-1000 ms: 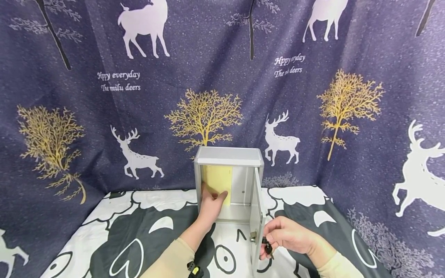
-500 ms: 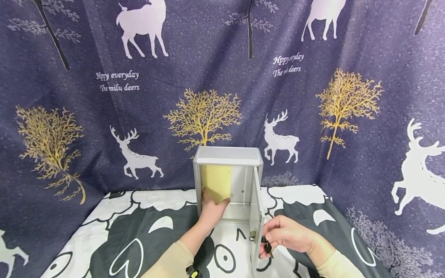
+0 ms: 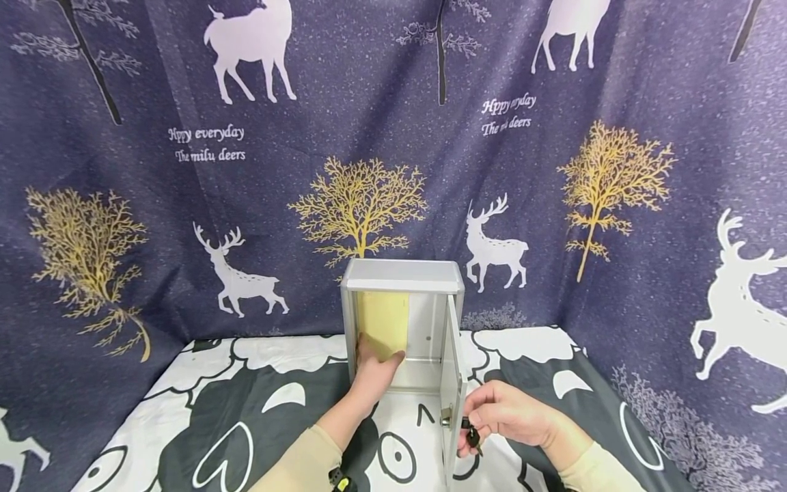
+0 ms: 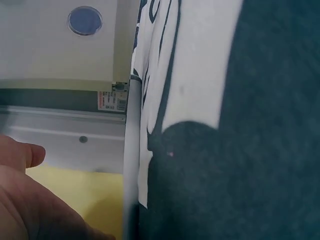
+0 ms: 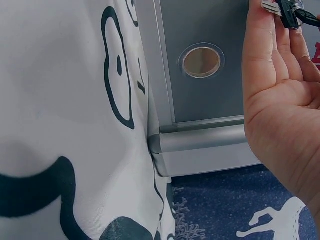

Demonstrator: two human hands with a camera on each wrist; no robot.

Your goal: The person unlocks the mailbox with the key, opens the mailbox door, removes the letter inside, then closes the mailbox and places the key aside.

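Observation:
A small grey metal cabinet [image 3: 402, 275] stands with its door [image 3: 452, 359] swung out on the right. Inside, a flat yellow rectangular item [image 3: 384, 318], perhaps an envelope or folder, leans upright against the back at the left. My left hand [image 3: 376, 376] reaches in and grips its lower part, thumb at the right edge and fingers at the left. At the door's outer side, my right hand [image 3: 513, 415] pinches a key by the lock [image 3: 446, 417]. A second black-headed key [image 3: 473, 437] dangles there. The right wrist view shows the keys [image 5: 287, 12] at the fingertips.
The cabinet rests on a black-and-white patterned cloth [image 3: 289, 383]. Close behind hangs a dark blue curtain [image 3: 393, 137] with deer and trees. A round window [image 5: 201, 62] is set in the door. A label [image 4: 112, 101] shows in the left wrist view.
My left hand has shifted slightly lower on the yellow item, its thumb now lying lower along the right edge. The right hand, keys and door have stayed nearly still.

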